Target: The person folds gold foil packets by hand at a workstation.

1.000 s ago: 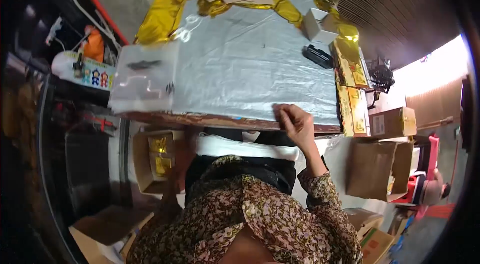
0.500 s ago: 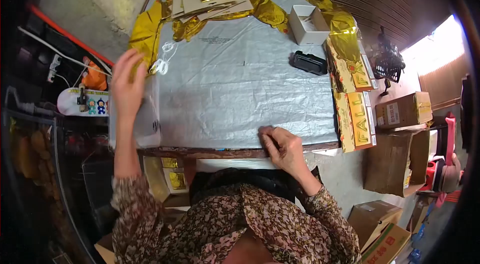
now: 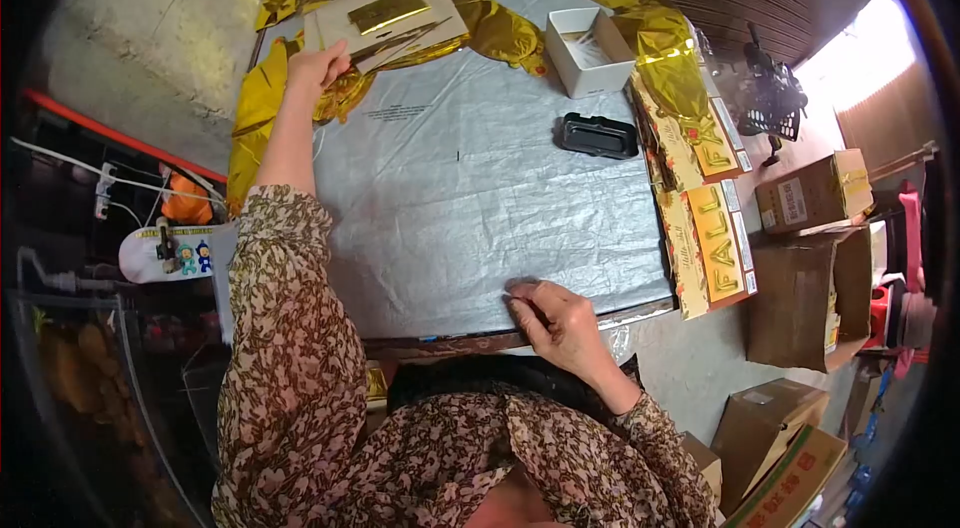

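My left hand is stretched out at the far left of the table, by the near corner of a stack of pale cardboard sheets. Its thumb and index finger are apart, with nothing visible between them. Crumpled gold foil balloons lie under and beside that hand. On top of the stack rests a flat gold foil piece. My right hand rests at the table's near edge, fingers curled in against the thumb; whatever they may hold is hidden.
A silver-grey sheet covers the table. A white open box, a black plastic tray and printed "FALL" packs are on the right side. Cardboard boxes stand on the right; a skateboard is at left.
My left hand has moved forward and right to the cardboard stack. My right hand stays near the table's edge. The camera view has shifted, and my left sleeve now covers the table's near left corner.
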The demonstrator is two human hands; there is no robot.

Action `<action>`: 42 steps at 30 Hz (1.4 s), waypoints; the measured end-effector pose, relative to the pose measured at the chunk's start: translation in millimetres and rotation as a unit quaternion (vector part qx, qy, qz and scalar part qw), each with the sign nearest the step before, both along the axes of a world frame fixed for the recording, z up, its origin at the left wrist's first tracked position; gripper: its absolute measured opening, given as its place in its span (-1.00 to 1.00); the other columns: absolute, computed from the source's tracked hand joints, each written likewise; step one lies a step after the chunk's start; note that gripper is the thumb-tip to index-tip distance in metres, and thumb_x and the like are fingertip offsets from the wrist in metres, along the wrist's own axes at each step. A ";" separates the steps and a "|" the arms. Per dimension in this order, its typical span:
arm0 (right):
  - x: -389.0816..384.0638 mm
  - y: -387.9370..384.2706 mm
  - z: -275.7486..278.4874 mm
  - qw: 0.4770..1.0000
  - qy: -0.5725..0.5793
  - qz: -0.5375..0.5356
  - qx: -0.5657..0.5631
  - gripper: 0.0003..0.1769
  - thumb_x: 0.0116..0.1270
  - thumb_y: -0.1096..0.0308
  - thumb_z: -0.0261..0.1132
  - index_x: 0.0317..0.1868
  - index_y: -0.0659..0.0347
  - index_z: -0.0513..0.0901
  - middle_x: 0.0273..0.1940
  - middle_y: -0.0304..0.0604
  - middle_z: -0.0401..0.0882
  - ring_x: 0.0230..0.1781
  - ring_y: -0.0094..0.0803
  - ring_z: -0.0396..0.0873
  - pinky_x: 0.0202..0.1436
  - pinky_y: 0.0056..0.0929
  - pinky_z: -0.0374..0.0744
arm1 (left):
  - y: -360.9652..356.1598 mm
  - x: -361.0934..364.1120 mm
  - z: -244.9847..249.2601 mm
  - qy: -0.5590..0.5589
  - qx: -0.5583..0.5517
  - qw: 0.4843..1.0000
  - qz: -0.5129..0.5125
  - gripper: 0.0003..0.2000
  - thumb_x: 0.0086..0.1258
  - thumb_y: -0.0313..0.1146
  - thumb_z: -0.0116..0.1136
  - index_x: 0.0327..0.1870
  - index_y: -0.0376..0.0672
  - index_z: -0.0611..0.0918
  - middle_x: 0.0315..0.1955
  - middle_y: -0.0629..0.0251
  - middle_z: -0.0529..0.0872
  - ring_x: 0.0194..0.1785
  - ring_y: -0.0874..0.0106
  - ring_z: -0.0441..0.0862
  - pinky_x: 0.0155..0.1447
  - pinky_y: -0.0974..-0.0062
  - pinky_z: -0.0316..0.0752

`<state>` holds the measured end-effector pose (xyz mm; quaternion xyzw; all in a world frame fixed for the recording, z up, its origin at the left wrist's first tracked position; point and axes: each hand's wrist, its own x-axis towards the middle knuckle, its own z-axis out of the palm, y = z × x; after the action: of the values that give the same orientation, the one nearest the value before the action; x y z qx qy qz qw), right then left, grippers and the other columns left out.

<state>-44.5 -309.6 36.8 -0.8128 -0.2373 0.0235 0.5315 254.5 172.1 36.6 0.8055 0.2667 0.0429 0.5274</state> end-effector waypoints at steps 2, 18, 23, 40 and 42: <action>-1.1 -0.6 1.0 1.000 0.003 0.003 -0.005 -0.84 0.41 0.53 0.41 -0.04 0.40 0.76 -0.18 0.05 0.78 -0.28 -0.19 0.76 -0.19 -0.40 0.67 | -9.9 -6.8 5.3 -0.121 -0.194 0.972 0.051 -0.75 0.42 -0.27 0.49 -0.19 -0.26 0.68 -0.22 0.26 0.82 -0.35 0.53 0.78 -0.38 0.58 0.59; 81.4 -16.4 57.7 0.875 0.254 0.003 0.411 -0.25 0.61 -0.21 0.16 0.47 0.26 0.42 0.19 -0.07 0.70 0.19 -0.35 0.66 0.36 -0.14 0.59 | -149.9 -304.1 61.8 -0.238 -0.297 0.895 -0.234 -0.77 0.49 -0.60 0.27 -0.26 -0.03 0.47 -0.23 0.55 0.62 -0.19 0.71 0.51 -0.09 0.61 0.48; 76.8 -9.5 43.1 0.868 0.257 -0.017 0.424 -0.77 0.59 0.31 0.34 0.08 0.26 0.75 -0.21 -0.35 0.74 -0.26 -0.65 0.66 -0.05 -0.60 0.70 | -154.0 -343.5 62.3 -0.182 -0.310 0.887 -0.290 -0.70 0.45 -0.52 0.34 0.15 -0.25 0.63 0.07 0.32 0.74 0.12 0.59 0.63 0.24 0.49 0.53; 65.8 44.4 57.8 0.995 -0.034 0.015 -0.096 -0.62 0.56 0.34 0.34 0.27 0.38 0.62 0.02 -0.09 0.76 -0.03 -0.45 0.70 0.06 -0.40 0.69 | -141.2 -206.6 79.3 -0.038 0.046 0.879 -0.474 -0.60 0.43 -0.22 0.40 0.16 -0.30 0.74 -0.15 0.28 0.85 -0.11 0.58 0.71 -0.01 0.52 0.60; 90.6 58.5 56.5 0.991 -0.095 0.057 -0.074 -0.48 0.55 0.36 0.34 0.45 0.27 0.51 0.25 -0.08 0.68 0.13 -0.40 0.66 0.15 -0.36 0.68 | -155.1 -188.9 75.3 -0.038 0.036 0.866 -0.497 -0.58 0.36 -0.22 0.43 0.15 -0.29 0.77 -0.15 0.28 0.86 -0.13 0.51 0.73 0.01 0.46 0.61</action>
<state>46.2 -251.1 93.3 -0.8334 -0.3306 -0.0060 0.4428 65.6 16.9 111.8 0.8477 -0.1915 -0.1847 0.4588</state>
